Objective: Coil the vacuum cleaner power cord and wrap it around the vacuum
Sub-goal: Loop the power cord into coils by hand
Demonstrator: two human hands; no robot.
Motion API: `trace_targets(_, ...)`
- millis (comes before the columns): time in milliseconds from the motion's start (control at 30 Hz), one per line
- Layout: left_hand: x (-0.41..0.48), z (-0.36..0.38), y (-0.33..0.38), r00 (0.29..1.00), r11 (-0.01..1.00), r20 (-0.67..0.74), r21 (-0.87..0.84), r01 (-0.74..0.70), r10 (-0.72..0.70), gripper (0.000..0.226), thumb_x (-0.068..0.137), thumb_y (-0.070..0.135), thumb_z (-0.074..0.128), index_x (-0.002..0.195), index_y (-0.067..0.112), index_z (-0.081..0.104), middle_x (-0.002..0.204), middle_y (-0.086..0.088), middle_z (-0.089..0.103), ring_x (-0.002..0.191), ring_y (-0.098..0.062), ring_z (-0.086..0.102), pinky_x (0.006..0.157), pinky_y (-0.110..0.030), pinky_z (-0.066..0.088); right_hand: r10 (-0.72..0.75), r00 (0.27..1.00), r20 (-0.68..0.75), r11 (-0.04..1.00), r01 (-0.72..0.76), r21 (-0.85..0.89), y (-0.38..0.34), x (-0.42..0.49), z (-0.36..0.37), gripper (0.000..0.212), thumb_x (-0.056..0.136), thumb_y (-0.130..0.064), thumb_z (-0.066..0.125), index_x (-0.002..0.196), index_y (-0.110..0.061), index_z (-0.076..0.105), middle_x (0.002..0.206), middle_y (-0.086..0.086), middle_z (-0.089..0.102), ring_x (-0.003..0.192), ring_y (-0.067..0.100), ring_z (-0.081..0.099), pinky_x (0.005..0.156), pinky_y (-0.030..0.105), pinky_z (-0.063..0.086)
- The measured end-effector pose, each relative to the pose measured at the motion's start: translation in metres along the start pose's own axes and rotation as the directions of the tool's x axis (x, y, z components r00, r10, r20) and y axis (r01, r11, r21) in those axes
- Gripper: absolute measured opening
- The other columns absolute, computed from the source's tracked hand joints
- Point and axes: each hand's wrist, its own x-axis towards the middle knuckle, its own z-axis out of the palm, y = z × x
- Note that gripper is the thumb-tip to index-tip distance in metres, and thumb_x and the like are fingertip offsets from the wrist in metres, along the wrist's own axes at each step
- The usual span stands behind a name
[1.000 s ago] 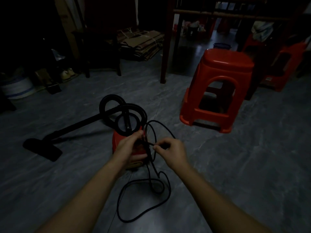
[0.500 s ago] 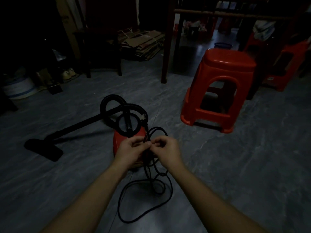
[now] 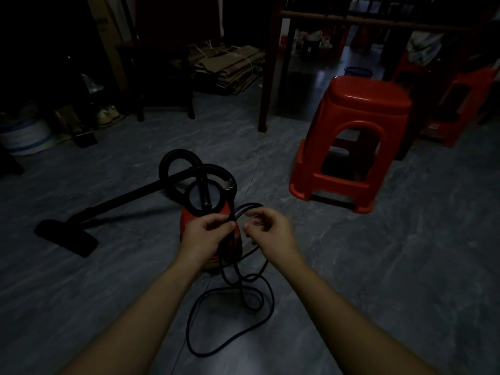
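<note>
A small red vacuum cleaner (image 3: 189, 223) stands on the grey floor, with its black hose (image 3: 173, 169) looped on top. Its wand ends in a floor nozzle (image 3: 67, 239) at the left. My left hand (image 3: 203, 236) grips several gathered loops of the black power cord (image 3: 230, 334) just in front of the vacuum. My right hand (image 3: 270, 234) is a short way to its right, with thumb and curled fingers close together. A strand of cord comes out from under that hand. The rest of the cord lies in loose loops on the floor between my forearms.
A red plastic stool (image 3: 351, 142) stands on the floor at the right, with another red stool (image 3: 457, 109) behind it. A wooden table leg (image 3: 266, 77) rises behind the vacuum. Bundled flattened cardboard (image 3: 230, 66) and dark furniture line the back wall.
My hands met over the vacuum and the right hand passed a loop to the left. The right hand has now drawn slightly away to the right.
</note>
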Motion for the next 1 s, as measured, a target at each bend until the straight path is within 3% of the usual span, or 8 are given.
trace_targets(67,-0.002,-0.001,0.002,0.999,1.000,0.036,-0.009,0.024,-0.023,0.009,0.085,0.015,0.076,0.087,0.023,0.076,0.080,0.006,0.077,0.075,-0.006,0.072,0.060,-0.018,0.053,-0.022,1.000,-0.020,1.000,0.022,0.011,-0.004,0.002,-0.005,0.012,0.087,-0.008,0.073,0.094,-0.017,0.070,0.076,-0.006,0.065,0.067,0.000,0.062,0.063,0.017,0.051)
trace_targets(133,-0.004,-0.001,0.002,0.997,0.998,0.066,-0.029,0.048,-0.046,0.009,0.085,0.012,0.075,0.089,0.020,0.076,0.077,0.002,0.077,0.070,-0.010,0.072,0.056,-0.019,0.053,-0.057,0.998,-0.040,0.998,0.057,0.014,-0.007,0.005,-0.009,0.008,0.086,-0.009,0.075,0.092,-0.011,0.070,0.076,-0.005,0.065,0.067,-0.002,0.060,0.063,0.015,0.050)
trace_targets(267,-0.005,0.000,0.001,0.995,0.998,0.084,0.051,0.045,-0.050,0.010,0.084,0.017,0.077,0.092,0.023,0.077,0.084,0.004,0.077,0.076,-0.009,0.072,0.058,-0.018,0.053,-0.081,0.996,-0.036,0.997,0.081,0.009,-0.011,0.007,-0.010,0.016,0.084,-0.012,0.077,0.098,-0.014,0.069,0.080,-0.005,0.065,0.071,0.000,0.060,0.068,0.019,0.053)
trace_targets(433,-0.008,0.000,0.001,0.986,0.990,0.160,0.139,0.016,-0.039,0.014,0.084,0.018,0.077,0.098,0.020,0.077,0.087,-0.002,0.077,0.075,-0.012,0.073,0.061,-0.019,0.053,0.026,0.999,-0.040,0.999,-0.024,0.039,-0.005,0.008,-0.008,0.028,0.085,-0.019,0.077,0.107,-0.022,0.061,0.086,-0.002,0.067,0.072,0.003,0.065,0.061,0.017,0.050)
trace_targets(600,-0.011,0.000,0.003,0.971,0.989,0.229,0.143,0.033,-0.066,0.018,0.081,0.013,0.079,0.097,0.020,0.076,0.088,-0.002,0.075,0.074,-0.009,0.073,0.062,-0.019,0.055,0.075,0.996,-0.054,0.995,-0.072,0.063,-0.007,0.011,-0.014,0.033,0.086,-0.007,0.074,0.115,-0.006,0.060,0.084,0.001,0.066,0.061,-0.004,0.064,0.054,0.010,0.047)
trace_targets(767,-0.010,0.001,0.000,0.970,0.984,0.232,0.178,0.029,-0.071,0.022,0.080,0.006,0.079,0.097,0.019,0.072,0.088,0.000,0.070,0.073,-0.005,0.068,0.058,-0.014,0.052,0.065,0.984,-0.167,0.995,-0.051,0.088,-0.008,0.016,-0.027,0.029,0.084,-0.008,0.076,0.108,-0.006,0.060,0.082,0.004,0.069,0.064,0.004,0.064,0.059,0.015,0.052)
trace_targets(867,-0.008,-0.001,0.000,0.985,0.991,0.169,0.136,0.013,-0.037,0.018,0.080,0.010,0.079,0.092,0.022,0.073,0.090,0.001,0.071,0.082,-0.013,0.068,0.063,-0.017,0.054,0.088,0.972,-0.219,0.994,-0.073,0.077,-0.007,0.020,-0.039,0.028,0.084,-0.014,0.077,0.105,-0.009,0.058,0.083,0.009,0.071,0.068,0.009,0.064,0.058,0.018,0.051)
trace_targets(1000,-0.001,-0.005,-0.002,0.998,0.998,0.062,0.065,0.020,-0.024,0.021,0.079,0.015,0.082,0.082,0.034,0.075,0.091,0.006,0.073,0.091,-0.016,0.069,0.083,-0.031,0.057,0.143,0.972,-0.188,0.988,-0.150,-0.023,0.005,0.018,-0.042,0.025,0.082,-0.019,0.079,0.092,-0.014,0.057,0.079,-0.001,0.065,0.068,0.009,0.062,0.059,0.023,0.050)
